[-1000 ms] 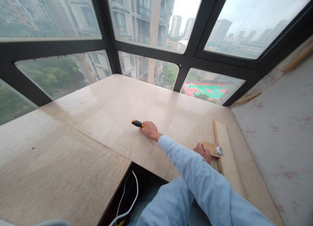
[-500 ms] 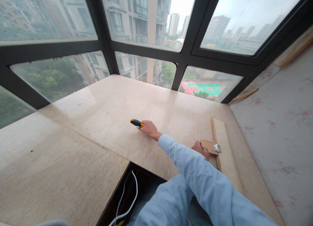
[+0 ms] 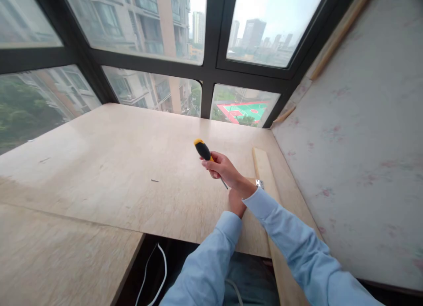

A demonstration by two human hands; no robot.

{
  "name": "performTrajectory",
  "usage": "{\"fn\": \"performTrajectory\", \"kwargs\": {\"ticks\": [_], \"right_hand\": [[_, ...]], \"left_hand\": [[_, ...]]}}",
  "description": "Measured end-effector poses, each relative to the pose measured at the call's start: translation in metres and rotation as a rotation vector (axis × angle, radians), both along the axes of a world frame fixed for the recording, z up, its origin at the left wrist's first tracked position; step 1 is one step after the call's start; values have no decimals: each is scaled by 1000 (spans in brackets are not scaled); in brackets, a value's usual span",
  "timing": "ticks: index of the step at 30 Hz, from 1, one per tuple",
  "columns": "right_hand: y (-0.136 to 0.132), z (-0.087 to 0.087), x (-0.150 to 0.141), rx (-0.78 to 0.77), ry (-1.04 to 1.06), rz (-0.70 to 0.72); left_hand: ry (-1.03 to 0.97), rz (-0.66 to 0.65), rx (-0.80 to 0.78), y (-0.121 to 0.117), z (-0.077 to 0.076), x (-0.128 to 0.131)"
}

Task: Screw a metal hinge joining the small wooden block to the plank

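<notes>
My right hand (image 3: 224, 168) is closed around a screwdriver (image 3: 202, 150) with a black and yellow handle. The handle end points up and left, and the thin metal shaft slants down past the palm. Close below and behind my right wrist is my left hand (image 3: 235, 203), its fingers mostly hidden, at a small wooden board (image 3: 251, 180). A silver hinge (image 3: 260, 183) joins that board to a long pale wooden plank (image 3: 262, 162) lying on the beige surface (image 3: 125, 143).
A small thin dark piece (image 3: 154, 180) lies on the surface to the left. In front is a dark opening with a white cable (image 3: 164, 266). Dark-framed windows (image 3: 208, 72) stand behind, and a flowered wall (image 3: 330, 165) is on the right.
My right hand has lifted with the screwdriver and moved right, over to my left hand. The view has turned right. A small thin piece now shows on the surface.
</notes>
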State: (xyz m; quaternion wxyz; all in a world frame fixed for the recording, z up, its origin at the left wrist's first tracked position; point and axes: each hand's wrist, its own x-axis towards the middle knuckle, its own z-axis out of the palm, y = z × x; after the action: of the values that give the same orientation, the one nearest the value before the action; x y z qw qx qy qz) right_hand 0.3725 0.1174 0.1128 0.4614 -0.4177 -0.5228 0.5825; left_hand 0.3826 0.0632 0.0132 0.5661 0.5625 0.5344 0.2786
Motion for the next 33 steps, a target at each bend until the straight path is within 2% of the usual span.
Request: {"fn": "performTrajectory", "kwargs": {"ticks": [3,7,12,16,19,21,25,33], "right_hand": [[-31,7,56,9,128,-177],[-67,2,121,77,182,-446],[-90,-16,167,188,256,-663],[-89,-35,176,241,314,-698],[-84,-49,174,266,384,-651],[-82,-54,171,269,415,-618],[-83,-58,170,258,418,-597],[-85,-64,176,225,425,-588]], "left_hand": [[-134,27,-94,1,-8,3],[-301,96,-217,6,-16,12],[-393,113,-230,8,-14,16],[-505,180,-248,7,-12,21],[-564,234,-278,8,-14,27],[-605,217,-312,8,-15,31],[-675,151,-353,9,-15,36],[-680,137,-328,8,-12,35]]}}
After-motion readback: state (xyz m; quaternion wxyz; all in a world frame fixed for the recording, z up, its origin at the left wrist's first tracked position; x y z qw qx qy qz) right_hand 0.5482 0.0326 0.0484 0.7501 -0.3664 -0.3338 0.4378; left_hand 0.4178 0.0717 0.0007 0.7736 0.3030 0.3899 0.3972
